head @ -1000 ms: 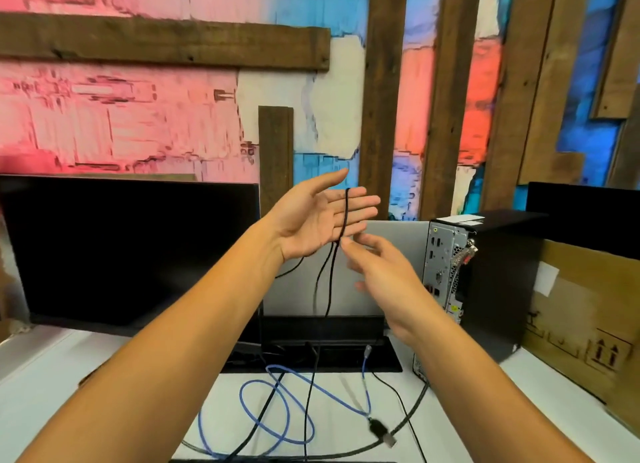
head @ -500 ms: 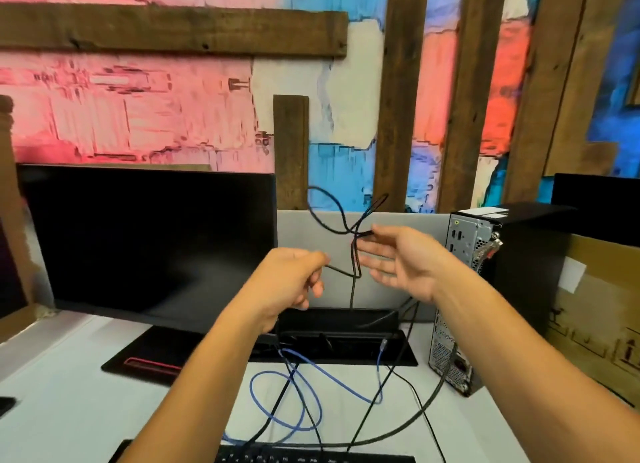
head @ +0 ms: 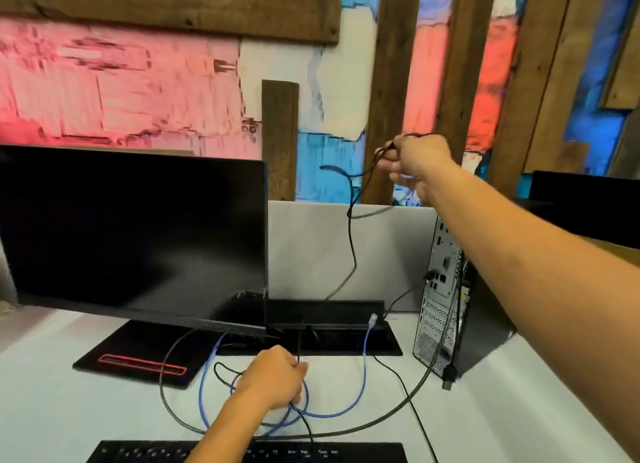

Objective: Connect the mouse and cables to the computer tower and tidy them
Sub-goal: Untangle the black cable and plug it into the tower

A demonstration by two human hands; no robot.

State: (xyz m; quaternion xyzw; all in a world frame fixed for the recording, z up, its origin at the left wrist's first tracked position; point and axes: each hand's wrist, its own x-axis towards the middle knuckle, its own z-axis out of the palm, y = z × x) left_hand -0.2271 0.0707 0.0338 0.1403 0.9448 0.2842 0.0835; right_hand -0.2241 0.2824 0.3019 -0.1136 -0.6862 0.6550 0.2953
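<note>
Fingers of our right hand [head: 414, 161] pinch the thin black cable [head: 351, 241] up at 1 o'clock, left hand [head: 273, 379] gripping its lower run on the bench [head: 86, 403]; computer tower [head: 446, 310] ports sit toward 5 o'clock of the right hand, nearer it.

Black monitor [head: 131, 234], keyboard [head: 346, 454], painted plank wall [head: 138, 82]
</note>
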